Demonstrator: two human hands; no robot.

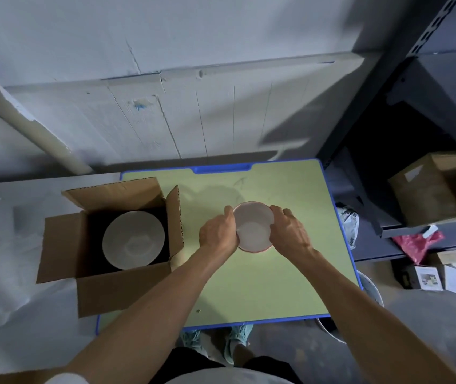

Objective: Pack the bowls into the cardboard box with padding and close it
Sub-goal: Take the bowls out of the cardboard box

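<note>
Two-handed, gripping the small bowl [253,228], left hand [217,232] and right hand [290,231] curled round opposite sides; best keeping it level, padding the large bowl [133,240] in the cardboard box [60,245] first.

Red-rimmed white bowl [253,225], green table [276,273]

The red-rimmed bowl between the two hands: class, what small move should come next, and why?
Probably carry the red-rimmed bowl left, over the open cardboard box. The left hand and right hand hold its sides above the green table, the box flaps stand open, and one grey bowl lies inside.
</note>
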